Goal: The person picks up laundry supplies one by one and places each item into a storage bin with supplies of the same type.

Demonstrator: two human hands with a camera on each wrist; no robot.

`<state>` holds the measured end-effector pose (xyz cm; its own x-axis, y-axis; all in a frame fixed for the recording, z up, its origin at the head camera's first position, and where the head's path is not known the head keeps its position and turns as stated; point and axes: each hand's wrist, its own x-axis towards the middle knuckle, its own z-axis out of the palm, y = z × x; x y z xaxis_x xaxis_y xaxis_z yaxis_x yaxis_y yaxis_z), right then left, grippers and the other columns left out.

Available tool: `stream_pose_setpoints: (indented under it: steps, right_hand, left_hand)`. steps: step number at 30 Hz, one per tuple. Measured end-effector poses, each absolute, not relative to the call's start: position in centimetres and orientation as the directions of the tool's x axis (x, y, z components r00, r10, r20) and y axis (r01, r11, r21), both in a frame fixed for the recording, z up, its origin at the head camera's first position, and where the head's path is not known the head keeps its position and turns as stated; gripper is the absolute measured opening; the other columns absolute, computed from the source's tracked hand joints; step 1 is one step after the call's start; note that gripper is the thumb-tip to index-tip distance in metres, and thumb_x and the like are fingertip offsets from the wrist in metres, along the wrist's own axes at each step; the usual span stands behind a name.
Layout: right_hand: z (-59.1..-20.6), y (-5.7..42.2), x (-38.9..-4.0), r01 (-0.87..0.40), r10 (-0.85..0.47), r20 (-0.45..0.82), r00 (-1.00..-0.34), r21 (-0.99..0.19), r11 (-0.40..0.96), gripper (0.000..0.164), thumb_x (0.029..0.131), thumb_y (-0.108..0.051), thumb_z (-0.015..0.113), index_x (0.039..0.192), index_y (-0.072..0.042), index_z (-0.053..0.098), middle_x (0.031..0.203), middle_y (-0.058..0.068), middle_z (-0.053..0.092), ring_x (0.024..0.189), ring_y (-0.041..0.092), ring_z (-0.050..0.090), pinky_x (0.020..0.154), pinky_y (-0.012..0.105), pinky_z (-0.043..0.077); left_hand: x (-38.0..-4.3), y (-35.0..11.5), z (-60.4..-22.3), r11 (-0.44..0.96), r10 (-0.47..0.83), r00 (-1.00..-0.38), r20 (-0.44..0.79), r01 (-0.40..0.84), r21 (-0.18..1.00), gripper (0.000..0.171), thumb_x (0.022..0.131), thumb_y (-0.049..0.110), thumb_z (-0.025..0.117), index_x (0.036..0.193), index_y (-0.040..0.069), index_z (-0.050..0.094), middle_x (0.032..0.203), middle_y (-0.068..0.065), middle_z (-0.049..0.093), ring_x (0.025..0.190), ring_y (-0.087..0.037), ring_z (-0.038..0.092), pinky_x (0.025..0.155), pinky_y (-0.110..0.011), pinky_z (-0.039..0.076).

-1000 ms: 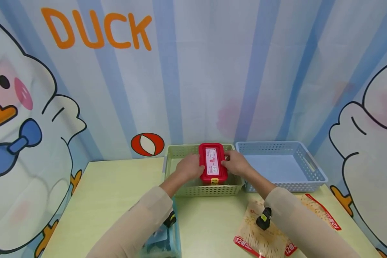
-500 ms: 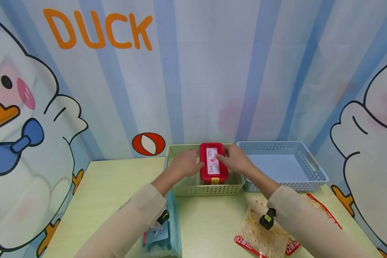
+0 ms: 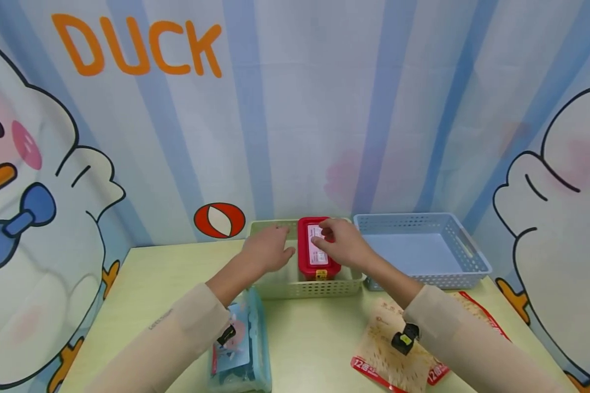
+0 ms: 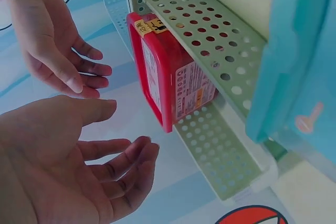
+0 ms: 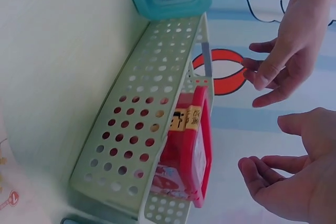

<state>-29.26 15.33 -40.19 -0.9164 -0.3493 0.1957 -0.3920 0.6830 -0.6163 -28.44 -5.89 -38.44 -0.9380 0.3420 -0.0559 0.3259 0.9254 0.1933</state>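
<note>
Over the table [image 3: 305, 338], parted fingers [image 4: 107, 148] hover near a red box [image 3: 316, 255].

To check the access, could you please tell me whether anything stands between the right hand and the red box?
Nothing visible does: open air separates the right hand from the red box in the green basket.

Soft, even light fills the head view, brightening the pale table [image 3: 300, 349] toward six o'clock and leaving faint shading in the folds of the striped curtain [image 3: 310, 109]. Both wrist views run dimmer and cooler. In the left one, a turquoise box [image 4: 294, 45] at two o'clock is softly blurred. From overhead, the red box's [image 3: 312, 258] label print is illegible.
</note>
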Motion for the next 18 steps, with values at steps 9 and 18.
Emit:
stream_pose_setpoints:
  steps: [9,18]
  right_hand:
    - [-39.9,14.3,-27.7,-0.429,-0.381,0.221,-0.898,-0.634,0.644,0.045,0.101,-0.021,0.074,0.136,0.006,0.064,0.117,0.016,0.072,0.104,0.028,0.07,0.091,0.044,0.059]
    - [-41.2,13.5,-26.8,-0.458,-0.432,0.215,-0.876,-0.654,0.602,0.037,0.1,-0.02,0.074,0.128,0.004,0.067,0.108,0.01,0.073,0.095,0.022,0.07,0.085,0.039,0.06]
  left_hand:
    - [-26.9,-8.3,-38.6,0.929,0.338,-0.939,-0.069,0.321,0.185,0.05,0.104,0.034,0.069,0.142,0.003,0.061,0.138,-0.016,0.067,0.122,-0.033,0.066,0.098,-0.051,0.058]
    - [-25.8,-10.4,-38.5,0.925,0.343,-0.933,-0.11,0.315,0.212,0.038,0.102,0.033,0.073,0.122,0.002,0.068,0.116,-0.012,0.071,0.102,-0.029,0.069,0.089,-0.047,0.06]
